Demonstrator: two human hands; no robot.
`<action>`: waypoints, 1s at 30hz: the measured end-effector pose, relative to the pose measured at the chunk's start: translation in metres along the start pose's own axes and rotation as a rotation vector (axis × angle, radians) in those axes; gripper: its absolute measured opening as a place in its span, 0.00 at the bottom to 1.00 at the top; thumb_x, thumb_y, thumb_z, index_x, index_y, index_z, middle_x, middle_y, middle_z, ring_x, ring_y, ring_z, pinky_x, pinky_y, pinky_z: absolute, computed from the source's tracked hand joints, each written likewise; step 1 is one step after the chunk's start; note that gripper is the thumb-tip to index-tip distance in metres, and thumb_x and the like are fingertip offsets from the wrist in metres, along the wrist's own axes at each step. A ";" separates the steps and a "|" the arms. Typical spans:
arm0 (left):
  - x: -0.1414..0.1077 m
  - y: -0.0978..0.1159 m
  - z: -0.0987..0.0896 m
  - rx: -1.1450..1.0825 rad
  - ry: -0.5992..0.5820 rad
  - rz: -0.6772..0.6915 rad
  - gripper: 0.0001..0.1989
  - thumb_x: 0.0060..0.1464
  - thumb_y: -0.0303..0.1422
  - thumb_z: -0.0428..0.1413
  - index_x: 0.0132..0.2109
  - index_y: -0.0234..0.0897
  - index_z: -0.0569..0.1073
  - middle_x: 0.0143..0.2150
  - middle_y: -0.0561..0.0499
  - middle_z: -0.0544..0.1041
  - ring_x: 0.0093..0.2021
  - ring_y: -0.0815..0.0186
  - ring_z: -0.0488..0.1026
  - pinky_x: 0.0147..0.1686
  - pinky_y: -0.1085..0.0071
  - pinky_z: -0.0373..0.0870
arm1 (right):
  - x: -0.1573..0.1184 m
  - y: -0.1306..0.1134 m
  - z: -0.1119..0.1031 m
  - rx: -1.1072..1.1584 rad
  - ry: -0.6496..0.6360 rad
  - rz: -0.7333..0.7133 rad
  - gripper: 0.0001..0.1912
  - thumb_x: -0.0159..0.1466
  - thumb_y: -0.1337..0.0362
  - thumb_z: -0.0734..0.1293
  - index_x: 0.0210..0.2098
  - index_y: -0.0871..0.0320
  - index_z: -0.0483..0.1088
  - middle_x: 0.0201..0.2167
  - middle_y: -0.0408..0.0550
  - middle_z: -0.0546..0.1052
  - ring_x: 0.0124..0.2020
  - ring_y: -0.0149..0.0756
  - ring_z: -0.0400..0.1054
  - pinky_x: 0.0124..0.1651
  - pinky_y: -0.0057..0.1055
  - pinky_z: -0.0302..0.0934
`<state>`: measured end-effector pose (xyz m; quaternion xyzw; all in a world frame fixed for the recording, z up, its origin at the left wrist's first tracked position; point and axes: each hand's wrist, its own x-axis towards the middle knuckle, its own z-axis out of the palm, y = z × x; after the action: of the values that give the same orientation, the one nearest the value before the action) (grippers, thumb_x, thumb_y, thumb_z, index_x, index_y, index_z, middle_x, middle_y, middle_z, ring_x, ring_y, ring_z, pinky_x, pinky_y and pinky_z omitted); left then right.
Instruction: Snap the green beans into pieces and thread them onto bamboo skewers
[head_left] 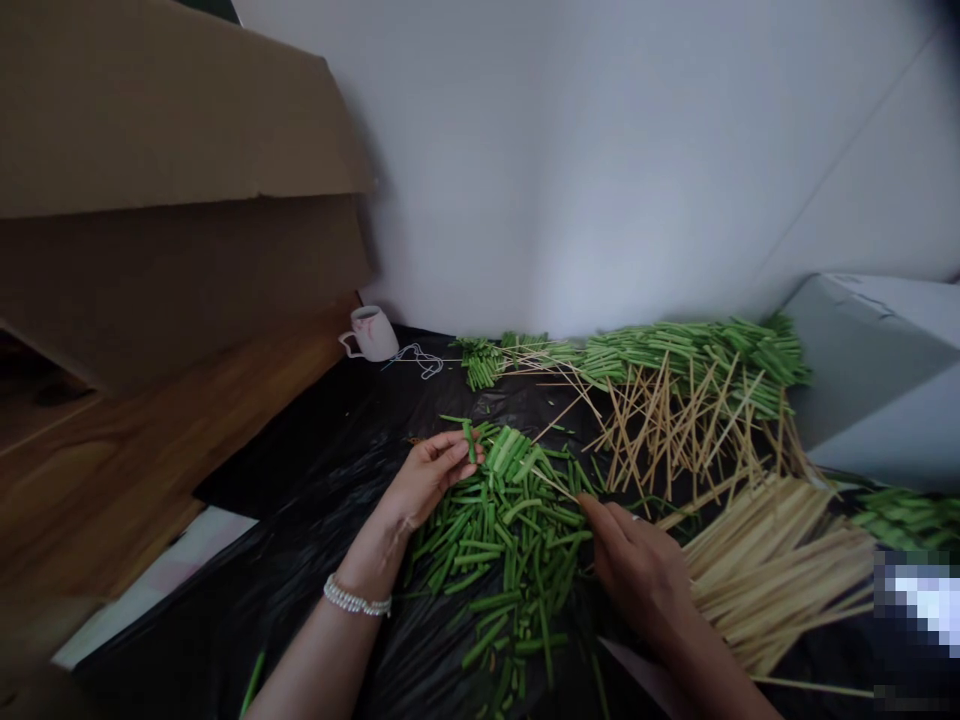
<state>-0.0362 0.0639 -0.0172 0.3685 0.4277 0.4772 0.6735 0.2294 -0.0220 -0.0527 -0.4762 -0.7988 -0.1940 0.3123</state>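
My left hand (444, 460) is closed, pinching a short cut green stem piece (469, 440) that looks like a bean or garlic stem. In my right hand (634, 555), the fingers grip a thin bamboo skewer (556, 482) by its lower end. Several green pieces (508, 450) sit side by side on the skewer's far part, just right of my left fingertips. Beneath both hands spreads a loose pile of cut green stem pieces (487, 550) on black plastic sheeting (300, 560).
Filled green skewers (675, 360) lie stacked along the wall, sticks toward me. A bundle of bare bamboo skewers (780, 570) rests at right. A mug (373, 335) and white cord (424, 362) are at back left. A cardboard box (180, 200) stands left, a white box (877, 370) right.
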 end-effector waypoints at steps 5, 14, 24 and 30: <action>0.000 -0.003 0.002 -0.067 -0.019 -0.033 0.18 0.40 0.33 0.71 0.41 0.31 0.82 0.34 0.47 0.81 0.33 0.72 0.75 0.35 0.79 0.72 | 0.001 -0.002 0.000 -0.004 -0.001 -0.007 0.17 0.63 0.77 0.57 0.47 0.61 0.71 0.26 0.43 0.74 0.22 0.31 0.65 0.29 0.29 0.54; 0.000 -0.005 0.002 -0.013 -0.050 0.003 0.16 0.42 0.35 0.70 0.40 0.33 0.83 0.34 0.47 0.81 0.33 0.72 0.72 0.35 0.76 0.67 | -0.002 -0.003 0.002 0.013 -0.021 -0.016 0.18 0.63 0.77 0.57 0.48 0.62 0.69 0.28 0.45 0.76 0.23 0.31 0.66 0.30 0.29 0.56; 0.000 -0.007 -0.002 0.124 -0.022 0.071 0.18 0.41 0.40 0.70 0.39 0.35 0.83 0.32 0.49 0.80 0.33 0.69 0.71 0.37 0.73 0.64 | -0.005 -0.003 0.005 0.003 -0.031 -0.005 0.20 0.61 0.78 0.57 0.48 0.61 0.70 0.29 0.45 0.77 0.22 0.30 0.65 0.28 0.29 0.56; 0.003 -0.014 -0.004 0.278 -0.035 0.080 0.18 0.42 0.41 0.69 0.39 0.35 0.83 0.32 0.49 0.81 0.32 0.67 0.71 0.37 0.71 0.65 | -0.005 -0.005 0.006 0.019 -0.032 0.010 0.20 0.60 0.79 0.56 0.46 0.60 0.70 0.29 0.46 0.77 0.22 0.30 0.66 0.28 0.28 0.57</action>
<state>-0.0353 0.0634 -0.0318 0.4832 0.4627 0.4333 0.6039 0.2250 -0.0237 -0.0602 -0.4803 -0.8030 -0.1773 0.3051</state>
